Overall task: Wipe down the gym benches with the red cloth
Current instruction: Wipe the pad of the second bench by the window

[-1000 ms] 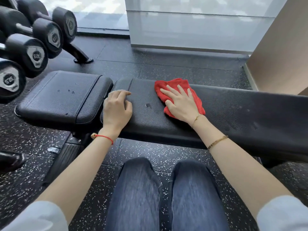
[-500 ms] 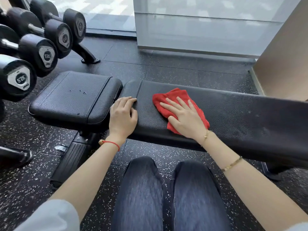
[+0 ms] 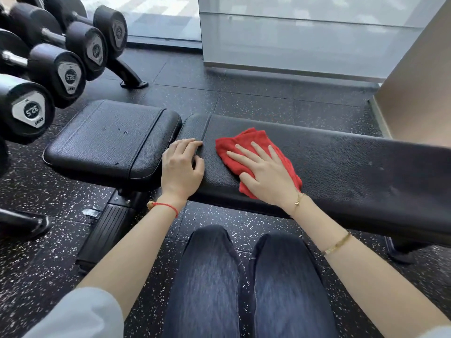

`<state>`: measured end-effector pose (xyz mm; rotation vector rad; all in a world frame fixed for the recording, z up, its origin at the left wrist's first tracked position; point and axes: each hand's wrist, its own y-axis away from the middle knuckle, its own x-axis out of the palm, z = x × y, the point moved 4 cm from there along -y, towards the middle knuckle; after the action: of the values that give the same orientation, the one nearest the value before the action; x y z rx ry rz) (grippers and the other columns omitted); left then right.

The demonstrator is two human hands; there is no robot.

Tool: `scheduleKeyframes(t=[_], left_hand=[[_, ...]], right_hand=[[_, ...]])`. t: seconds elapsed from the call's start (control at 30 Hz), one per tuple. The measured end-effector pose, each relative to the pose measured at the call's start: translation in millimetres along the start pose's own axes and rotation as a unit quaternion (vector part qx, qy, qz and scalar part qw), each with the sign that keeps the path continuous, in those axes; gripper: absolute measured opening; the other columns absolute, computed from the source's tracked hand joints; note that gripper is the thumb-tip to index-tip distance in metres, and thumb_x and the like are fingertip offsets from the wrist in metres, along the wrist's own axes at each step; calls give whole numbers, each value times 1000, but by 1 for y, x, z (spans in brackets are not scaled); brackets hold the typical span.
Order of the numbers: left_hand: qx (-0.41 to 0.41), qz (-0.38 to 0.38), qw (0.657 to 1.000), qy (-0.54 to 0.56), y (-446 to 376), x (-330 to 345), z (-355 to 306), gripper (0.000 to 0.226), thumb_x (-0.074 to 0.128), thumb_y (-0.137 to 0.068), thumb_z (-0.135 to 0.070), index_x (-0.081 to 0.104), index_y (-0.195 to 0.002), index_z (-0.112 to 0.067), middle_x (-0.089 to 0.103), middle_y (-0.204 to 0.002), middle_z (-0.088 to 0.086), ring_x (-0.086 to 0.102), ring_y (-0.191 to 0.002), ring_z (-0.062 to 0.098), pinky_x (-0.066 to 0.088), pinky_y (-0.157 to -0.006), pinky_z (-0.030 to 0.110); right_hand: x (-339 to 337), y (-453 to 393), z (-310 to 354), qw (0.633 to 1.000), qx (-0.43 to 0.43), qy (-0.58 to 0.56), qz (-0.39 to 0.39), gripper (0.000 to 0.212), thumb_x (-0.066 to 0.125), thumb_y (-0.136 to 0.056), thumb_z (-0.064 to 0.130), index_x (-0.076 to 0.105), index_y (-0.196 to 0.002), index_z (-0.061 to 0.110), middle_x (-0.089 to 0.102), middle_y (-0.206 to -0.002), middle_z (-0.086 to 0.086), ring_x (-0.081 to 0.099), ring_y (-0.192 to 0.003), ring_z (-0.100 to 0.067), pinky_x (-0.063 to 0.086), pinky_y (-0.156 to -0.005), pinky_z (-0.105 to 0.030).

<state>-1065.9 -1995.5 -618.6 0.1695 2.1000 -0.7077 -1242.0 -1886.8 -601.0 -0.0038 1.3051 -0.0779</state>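
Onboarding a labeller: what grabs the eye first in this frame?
The red cloth stands out, pressed flat on the long black bench pad under the right hand. The left hand rests on the pad's end, beside the separate seat pad. Black dumbbells fill a rack at upper left.

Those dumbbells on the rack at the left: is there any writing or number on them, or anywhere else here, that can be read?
"32.5": badge of the nearest dumbbell, printed tilted.
"32.5", probably: badge of the second dumbbell, blurred.
Small brand word under each number: too small to read.
Farther dumbbell badges: blurred, unreadable.
Bench, red cloth: no text.
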Motion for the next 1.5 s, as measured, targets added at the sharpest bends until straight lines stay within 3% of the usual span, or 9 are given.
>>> scheduleKeyframes(t=[0.13,0.23,0.47,0.57,0.83,1.0,1.17,1.33,1.5], left_hand=[[-2,-2,1000,-2,0,1,0,37,52,-86,-18,65,-121,-18,63,-128,-2,51,-125,22,38,-107,42],[-8,-5,1000,-2,0,1,0,37,53,-86,-17,65,-121,-19,63,-128,-2,51,-125,21,38,-107,41],[0,-9,1000,-5,1,2,2,38,51,-85,-22,65,-120,-20,63,-126,-2,52,-123,22,37,-105,40],[3,-8,1000,-4,0,2,3,39,49,-85,-23,65,-120,-21,64,-126,-2,52,-123,22,38,-105,40],[0,-12,1000,-11,1,2,2,37,51,-86,-21,65,-120,-19,63,-127,-1,52,-123,23,37,-105,41],[3,-9,1000,-19,2,1,-1,36,53,-86,-20,65,-120,-20,63,-127,-1,52,-123,23,37,-105,41],[8,-2,1000,-18,2,1,1,38,51,-86,-21,64,-121,-20,63,-128,-2,51,-124,22,37,-105,41],[12,-2,1000,-21,2,2,1,38,50,-87,-20,63,-123,-19,62,-129,-1,51,-125,22,37,-106,41],[10,-11,999,-39,3,3,-5,38,49,-87,-19,64,-122,-17,63,-128,2,52,-123,24,38,-105,41]], right_hand=[[-17,-9,-60,992,123,6,-25,53,39,-96,37,31,-147,46,22,-160,17,11,-151,-20,0,-121,-49],[-17,-38,-64,982,187,8,-30,52,36,-97,38,30,-148,44,19,-161,17,10,-151,-23,-1,-120,-53],[7,-31,20,998,58,1,-19,56,38,-95,40,28,-149,45,19,-161,17,7,-151,-22,-5,-121,-51],[6,0,13,999,31,3,-24,57,38,-92,39,29,-148,46,21,-160,17,10,-151,-20,-3,-122,-48],[-21,4,-82,970,235,16,-66,53,37,-96,38,32,-148,44,22,-160,15,13,-150,-23,-1,-121,-51],[-9,-22,-33,986,160,-5,-46,53,37,-96,40,31,-148,45,21,-160,17,11,-151,-22,-2,-121,-51],[2,11,-8,997,71,-1,-41,55,39,-94,40,31,-147,45,24,-159,17,12,-151,-19,-2,-122,-47],[-14,38,-62,985,148,0,-85,55,36,-90,42,38,-145,44,30,-157,16,18,-149,-20,2,-122,-46],[-21,5,-84,968,244,-3,-62,52,36,-96,39,33,-147,45,21,-160,17,12,-150,-23,-1,-121,-50]])
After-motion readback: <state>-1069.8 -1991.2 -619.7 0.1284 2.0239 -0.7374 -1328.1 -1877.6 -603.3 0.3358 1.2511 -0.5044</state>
